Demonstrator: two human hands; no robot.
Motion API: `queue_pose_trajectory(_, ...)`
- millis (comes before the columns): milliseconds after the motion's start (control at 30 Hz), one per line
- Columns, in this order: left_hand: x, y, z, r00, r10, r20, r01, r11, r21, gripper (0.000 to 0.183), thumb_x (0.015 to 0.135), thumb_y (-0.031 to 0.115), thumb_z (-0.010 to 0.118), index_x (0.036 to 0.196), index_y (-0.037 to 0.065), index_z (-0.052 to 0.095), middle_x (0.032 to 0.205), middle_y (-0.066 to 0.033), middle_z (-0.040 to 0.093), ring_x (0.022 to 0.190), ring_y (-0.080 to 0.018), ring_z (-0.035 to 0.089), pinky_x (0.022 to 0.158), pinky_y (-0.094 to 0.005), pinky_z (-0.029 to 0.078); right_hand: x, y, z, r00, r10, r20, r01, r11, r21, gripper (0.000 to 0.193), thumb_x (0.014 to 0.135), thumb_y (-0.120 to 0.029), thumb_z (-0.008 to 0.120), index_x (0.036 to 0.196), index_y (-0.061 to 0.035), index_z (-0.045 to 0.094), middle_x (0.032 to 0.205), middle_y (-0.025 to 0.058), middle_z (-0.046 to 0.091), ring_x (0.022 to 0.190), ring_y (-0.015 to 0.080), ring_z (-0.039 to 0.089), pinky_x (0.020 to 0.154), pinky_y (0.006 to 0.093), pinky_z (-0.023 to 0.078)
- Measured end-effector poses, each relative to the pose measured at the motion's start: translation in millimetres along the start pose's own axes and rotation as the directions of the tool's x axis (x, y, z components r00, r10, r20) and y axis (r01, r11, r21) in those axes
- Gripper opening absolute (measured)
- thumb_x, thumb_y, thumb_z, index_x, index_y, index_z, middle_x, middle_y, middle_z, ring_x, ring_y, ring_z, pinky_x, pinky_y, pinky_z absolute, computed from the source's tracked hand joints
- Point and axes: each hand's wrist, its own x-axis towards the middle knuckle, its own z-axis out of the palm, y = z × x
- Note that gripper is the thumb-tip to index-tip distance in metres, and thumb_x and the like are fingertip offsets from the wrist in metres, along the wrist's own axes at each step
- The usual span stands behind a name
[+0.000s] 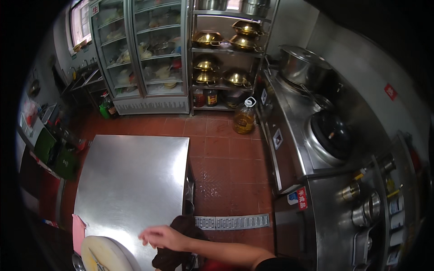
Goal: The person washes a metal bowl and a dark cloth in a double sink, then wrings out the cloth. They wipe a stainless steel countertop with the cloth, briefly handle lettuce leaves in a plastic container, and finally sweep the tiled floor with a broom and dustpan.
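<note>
A glass-doored fridge point(153, 106), brass-coloured pots point(208, 39) and a big steel stockpot point(302, 65) are marking this as a commercial kitchen.

Short black sleeve point(284, 264) on the right arm, bare forearm point(221, 254), bare fingers point(148, 235)

right hand point(163, 237) — fingers point(153, 231) loosely bent, pointing left | right forearm point(221, 251) — bare, angled from lower right

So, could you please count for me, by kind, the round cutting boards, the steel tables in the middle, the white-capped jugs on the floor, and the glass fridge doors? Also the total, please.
Round cutting board: 1
Steel table: 1
White-capped jug: 1
Glass fridge doors: 2
Total: 5
</note>
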Motion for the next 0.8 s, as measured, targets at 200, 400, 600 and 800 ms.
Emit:
queue_pose_trajectory(200,-61.8,-12.5,-11.2,0.957,-0.158,-0.243,0.092,0.961,-0.261,0.027,0.078,0.028,0.064,0.093,0.006,0.063,0.106,-0.019,0.058,0.093,-0.0314,0.057,0.087,-0.0392,0.044,58.9,78.5,9.6,0.682,-0.683,-0.261,0.24,0.547,-0.802,0.019,0.083,-0.006,0.052,0.101,-0.002,0.056,0.087,0.0135,0.059,0.075,0.0294,0.057,0.064,0.0367,0.047)
queue_pose_trajectory(400,-125.8,-66.1,-89.4,0.728,-0.335,-0.597,0.13,0.924,-0.36,0.028,0.077,0.03,0.066,0.091,0.006,0.064,0.104,-0.0195,0.06,0.09,-0.0319,0.059,0.086,-0.0395,0.045,41.1,104.4,1.4,0.689,-0.714,0.128,0.361,0.185,-0.914,0.02,0.075,0.001,0.051,0.094,-0.0009,0.055,0.091,0.0142,0.058,0.083,0.0315,0.059,0.072,0.0408,0.048)
queue_pose_trajectory(600,-125.5,-58.0,-99.7,0.668,-0.31,-0.677,0.343,0.935,-0.089,0.028,0.077,0.028,0.066,0.093,0.005,0.064,0.107,-0.0201,0.058,0.094,-0.0328,0.056,0.088,-0.0398,0.044,-77.5,110.2,-123.0,0.769,-0.591,-0.243,-0.079,0.29,-0.954,0.021,0.074,-0.001,0.053,0.093,-0.0068,0.06,0.094,0.0109,0.058,0.084,0.0306,0.06,0.072,0.0375,0.051)
queue_pose_trajectory(800,-24.6,-40.2,-42.1,0.827,-0.24,-0.508,0.437,0.844,0.312,0.028,0.077,0.026,0.066,0.095,0.005,0.063,0.111,-0.0206,0.055,0.099,-0.0339,0.053,0.09,-0.0402,0.043,-194.0,43.3,-299.9,0.473,-0.672,-0.57,-0.49,0.337,-0.804,0.019,0.072,0.0,0.052,0.088,-0.0048,0.062,0.096,0.0144,0.059,0.091,0.0326,0.057,0.08,0.0397,0.048)
